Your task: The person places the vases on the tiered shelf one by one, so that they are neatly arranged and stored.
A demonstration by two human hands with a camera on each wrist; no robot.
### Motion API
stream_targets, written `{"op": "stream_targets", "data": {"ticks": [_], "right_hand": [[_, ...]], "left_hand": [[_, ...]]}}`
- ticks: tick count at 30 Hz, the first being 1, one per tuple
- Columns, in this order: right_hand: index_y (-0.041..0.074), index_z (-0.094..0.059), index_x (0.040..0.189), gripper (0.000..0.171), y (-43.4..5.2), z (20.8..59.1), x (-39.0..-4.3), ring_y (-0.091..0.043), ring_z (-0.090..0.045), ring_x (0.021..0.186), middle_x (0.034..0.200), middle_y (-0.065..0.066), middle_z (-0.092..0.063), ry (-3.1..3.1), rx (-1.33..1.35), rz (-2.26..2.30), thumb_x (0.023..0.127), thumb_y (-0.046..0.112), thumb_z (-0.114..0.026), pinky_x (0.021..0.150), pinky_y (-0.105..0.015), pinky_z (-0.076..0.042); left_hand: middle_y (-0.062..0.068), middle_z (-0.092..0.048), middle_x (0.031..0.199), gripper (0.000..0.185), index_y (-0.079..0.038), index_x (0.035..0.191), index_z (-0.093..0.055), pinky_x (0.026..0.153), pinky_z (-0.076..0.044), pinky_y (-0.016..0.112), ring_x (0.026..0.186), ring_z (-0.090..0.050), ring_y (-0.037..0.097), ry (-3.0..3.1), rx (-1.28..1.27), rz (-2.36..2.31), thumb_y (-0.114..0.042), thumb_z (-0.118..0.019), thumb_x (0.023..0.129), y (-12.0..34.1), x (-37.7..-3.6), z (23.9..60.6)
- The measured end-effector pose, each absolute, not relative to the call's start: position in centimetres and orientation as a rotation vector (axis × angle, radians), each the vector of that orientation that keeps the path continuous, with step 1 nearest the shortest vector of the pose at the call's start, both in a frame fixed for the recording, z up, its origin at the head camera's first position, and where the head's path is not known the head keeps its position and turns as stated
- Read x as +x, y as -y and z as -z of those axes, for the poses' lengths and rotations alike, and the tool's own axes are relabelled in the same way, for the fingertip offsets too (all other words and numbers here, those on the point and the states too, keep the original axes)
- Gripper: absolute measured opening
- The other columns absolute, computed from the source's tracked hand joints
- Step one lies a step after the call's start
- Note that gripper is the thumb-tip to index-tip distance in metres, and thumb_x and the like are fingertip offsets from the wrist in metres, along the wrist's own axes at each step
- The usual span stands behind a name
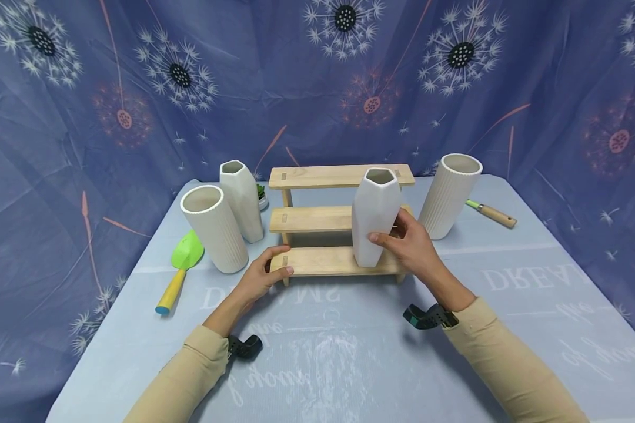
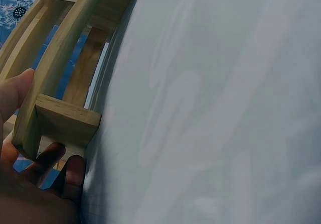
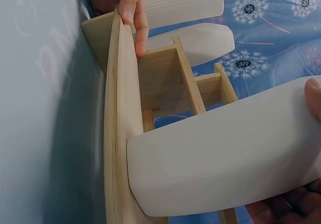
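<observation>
A white faceted vase (image 1: 371, 220) stands upright at the right part of the lowest board of a three-tier wooden shelf (image 1: 317, 260). My right hand (image 1: 410, 244) grips it from the right, thumb across its front. In the right wrist view the base of the vase (image 3: 215, 158) meets the board. At the left end of that same board, my left hand (image 1: 261, 273) holds on, with the thumb at the front edge. The left wrist view shows fingers (image 2: 75, 176) curled beneath the end of the wooden shelf (image 2: 67, 116).
Left of the shelf stand a ribbed white vase (image 1: 217, 232) and another faceted vase (image 1: 242, 202), a small potted plant (image 1: 261, 197) behind. A green-and-yellow trowel (image 1: 180, 270) lies at far left. On the right are a ribbed vase (image 1: 448, 197) and a wooden-handled tool (image 1: 492, 213).
</observation>
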State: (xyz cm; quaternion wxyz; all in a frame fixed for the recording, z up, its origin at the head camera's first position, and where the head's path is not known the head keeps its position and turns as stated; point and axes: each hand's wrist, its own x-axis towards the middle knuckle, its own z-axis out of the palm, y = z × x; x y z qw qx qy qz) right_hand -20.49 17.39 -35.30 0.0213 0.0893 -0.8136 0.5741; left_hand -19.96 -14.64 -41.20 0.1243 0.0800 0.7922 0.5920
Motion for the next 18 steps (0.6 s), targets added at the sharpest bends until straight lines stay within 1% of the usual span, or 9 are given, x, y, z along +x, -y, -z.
{"op": "stream_targets", "data": {"ticks": [4,7,13,18], "right_hand": [[0.017,-0.042,0.14,0.069,-17.5,35.4,-20.6,-0.028,-0.053,0.118,0.134,-0.011,-0.052,2.51,0.301,-1.782,0.081,0.03,-0.075,0.1,-0.046,-0.042],[0.017,-0.042,0.14,0.068,-17.5,35.4,-20.6,-0.027,-0.053,0.118,0.134,-0.011,-0.052,2.506,0.316,-1.781,0.081,0.029,-0.074,0.099,-0.046,-0.042],[0.017,-0.04,0.141,0.07,-17.5,35.6,-20.6,-0.028,-0.052,0.121,0.136,-0.012,-0.05,2.506,0.329,-1.797,0.081,0.03,-0.074,0.101,-0.047,-0.041],[0.016,-0.04,0.141,0.072,-17.9,35.8,-20.3,-0.029,-0.052,0.121,0.135,-0.012,-0.051,2.531,0.287,-1.759,0.08,0.033,-0.075,0.103,-0.048,-0.039]], "left_hand": [[0.02,-0.048,0.128,0.054,-0.008,0.139,-0.043,0.082,-0.041,0.025,0.103,-0.047,0.018,-2.317,0.247,-1.724,-0.012,-0.064,0.089,14.7,-20.1,41.4],[0.019,-0.048,0.127,0.055,-0.01,0.139,-0.043,0.081,-0.041,0.026,0.102,-0.047,0.017,-2.314,0.243,-1.737,-0.014,-0.065,0.089,14.9,-20.5,42.3],[0.015,-0.047,0.132,0.056,-0.018,0.139,-0.044,0.083,-0.041,0.025,0.104,-0.048,0.016,-2.341,0.232,-1.727,-0.02,-0.067,0.088,15.2,-21.2,44.1],[0.016,-0.047,0.133,0.055,-0.017,0.139,-0.045,0.083,-0.041,0.025,0.104,-0.048,0.017,-2.321,0.243,-1.743,-0.019,-0.066,0.088,15.2,-21.2,43.8]]}}
